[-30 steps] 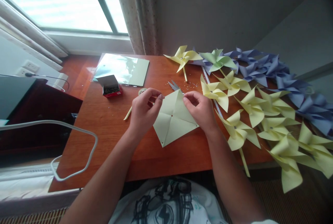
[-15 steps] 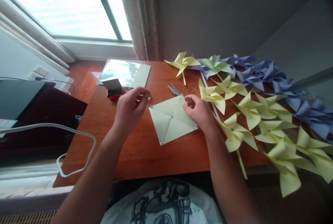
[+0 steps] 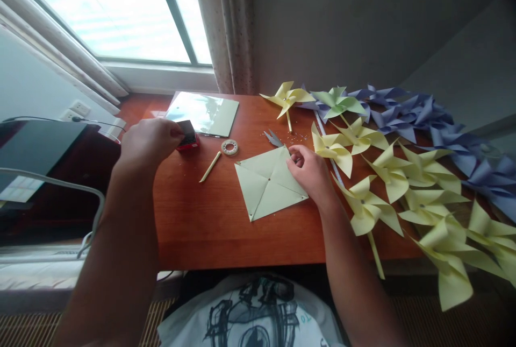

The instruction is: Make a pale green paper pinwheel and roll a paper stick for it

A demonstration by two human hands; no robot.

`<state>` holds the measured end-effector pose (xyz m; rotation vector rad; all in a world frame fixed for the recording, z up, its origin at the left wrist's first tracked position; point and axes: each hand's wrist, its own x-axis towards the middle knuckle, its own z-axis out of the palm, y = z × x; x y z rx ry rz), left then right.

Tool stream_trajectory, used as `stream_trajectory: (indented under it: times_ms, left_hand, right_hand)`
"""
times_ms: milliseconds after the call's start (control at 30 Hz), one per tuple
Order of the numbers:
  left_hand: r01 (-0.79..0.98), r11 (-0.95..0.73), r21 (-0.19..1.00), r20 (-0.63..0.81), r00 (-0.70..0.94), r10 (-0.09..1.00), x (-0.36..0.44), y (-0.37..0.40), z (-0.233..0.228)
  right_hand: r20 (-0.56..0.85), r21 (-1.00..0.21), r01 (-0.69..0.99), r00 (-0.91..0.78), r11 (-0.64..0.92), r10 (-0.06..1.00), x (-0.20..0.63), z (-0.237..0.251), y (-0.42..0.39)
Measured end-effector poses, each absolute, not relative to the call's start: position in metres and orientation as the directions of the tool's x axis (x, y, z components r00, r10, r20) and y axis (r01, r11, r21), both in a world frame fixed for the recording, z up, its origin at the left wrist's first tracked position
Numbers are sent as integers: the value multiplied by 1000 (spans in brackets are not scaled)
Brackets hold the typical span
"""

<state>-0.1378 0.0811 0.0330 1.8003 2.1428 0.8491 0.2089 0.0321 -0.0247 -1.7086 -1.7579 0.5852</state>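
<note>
My right hand [image 3: 309,168] is closed at the upper right edge of a pale green paper square [image 3: 269,196], its thumb lying over the edge. The sheet lies flat with cuts running in from its corners, small holes at the corners and one in the middle. My left hand [image 3: 147,140] is curled, its fingertips at the raised dark lid of a small red box [image 3: 189,144]. Whatever those fingers pinch is hidden. Between the hands lie a rolled paper stick [image 3: 210,167] and a roll of tape [image 3: 229,147]. Scissors [image 3: 274,138] rest just beyond the square.
Several yellow paper pinwheels [image 3: 363,202] spread over the right side, with purple ones [image 3: 423,113] behind and a green one [image 3: 338,102]. A glossy flat pack [image 3: 209,113] lies at the back left. Paper scraps dot the wooden table [image 3: 242,245]. A white cable [image 3: 97,202] hangs at left.
My left hand has moved left to the red box, uncovering the paper stick and tape roll. My right hand stays at the paper square. The view has shifted slightly.
</note>
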Motion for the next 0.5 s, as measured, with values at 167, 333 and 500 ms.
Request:
stream_trajectory:
  times_ms: [167, 333, 500]
  left_hand:
    - [937, 198, 289, 32, -216, 976, -136, 101, 36]
    - [979, 158, 131, -96, -146, 985, -125, 108, 42]
    - [998, 64, -5, -184, -64, 981, -120, 106, 46]
  right_hand:
    - [126, -683, 726, 10, 79, 992, 209, -27, 32]
    - [126, -681, 727, 4, 83, 992, 210, -28, 33]
    - [128, -674, 735, 13, 77, 992, 209, -30, 34]
